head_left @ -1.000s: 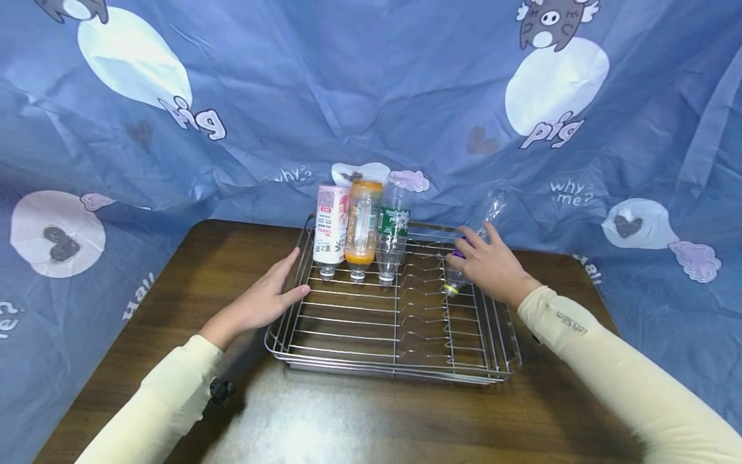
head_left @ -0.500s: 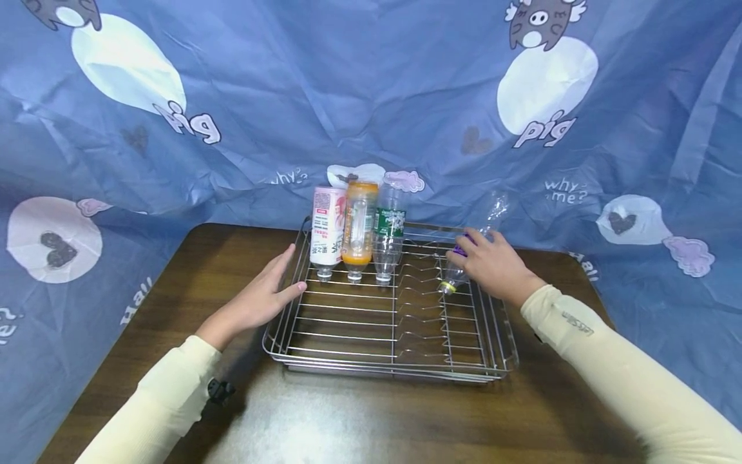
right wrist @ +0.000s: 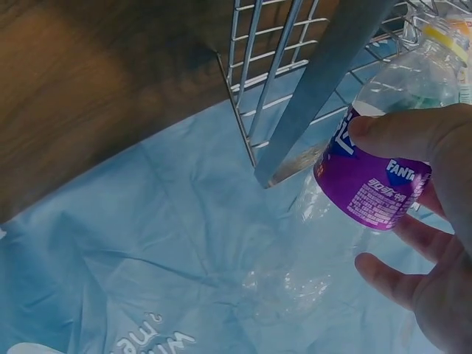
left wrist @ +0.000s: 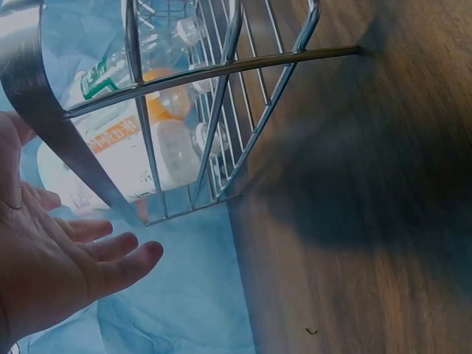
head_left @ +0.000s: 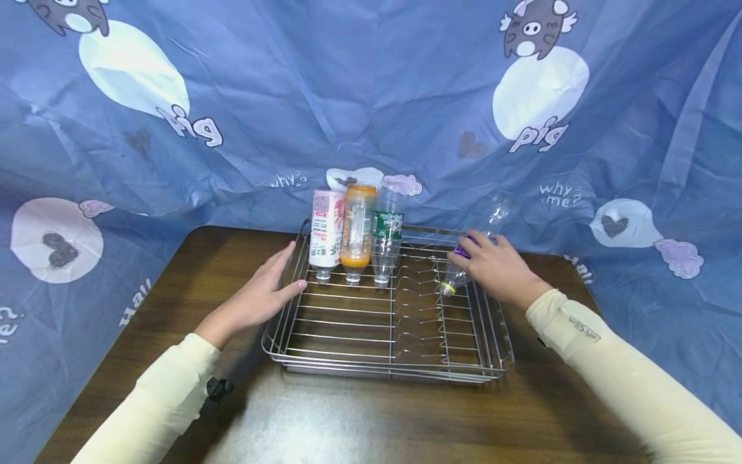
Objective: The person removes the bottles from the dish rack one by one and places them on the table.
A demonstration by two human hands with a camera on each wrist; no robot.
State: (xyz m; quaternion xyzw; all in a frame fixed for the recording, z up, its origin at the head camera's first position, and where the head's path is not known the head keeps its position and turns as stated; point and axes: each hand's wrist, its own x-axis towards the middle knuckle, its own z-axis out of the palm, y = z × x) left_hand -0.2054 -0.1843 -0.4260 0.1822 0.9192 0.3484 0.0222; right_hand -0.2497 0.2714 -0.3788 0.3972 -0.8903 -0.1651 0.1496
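Observation:
My right hand point(head_left: 498, 267) grips a clear bottle point(right wrist: 405, 85) round its purple label, thumb on one side and fingers on the other. The bottle tilts neck-down, its yellow-ringed mouth low over the right part of a wire dish rack point(head_left: 342, 368). Along the rack's back left, a white-and-pink bottle point(head_left: 326, 235), an orange-labelled bottle point(head_left: 356, 238) and a clear bottle with a green label point(head_left: 387, 225) stand upside down side by side. My left hand point(head_left: 255, 299) is at the rack's left rim, fingers extended, holding nothing; in the left wrist view its fingers point(left wrist: 122, 269) spread beside the metal rim.
The rack rests on a dark wooden table point(head_left: 278, 425), its bottom made of parallel wires with wavy dividers point(head_left: 418, 320) toward the right. Behind the table hangs a blue cloth point(head_left: 359, 84) printed with pigs, close to the rack's back edge.
The head view has shifted slightly. My right hand still holds the purple-labelled bottle at the rack's right side, almost unmoved; the left hand stays by the left rim.

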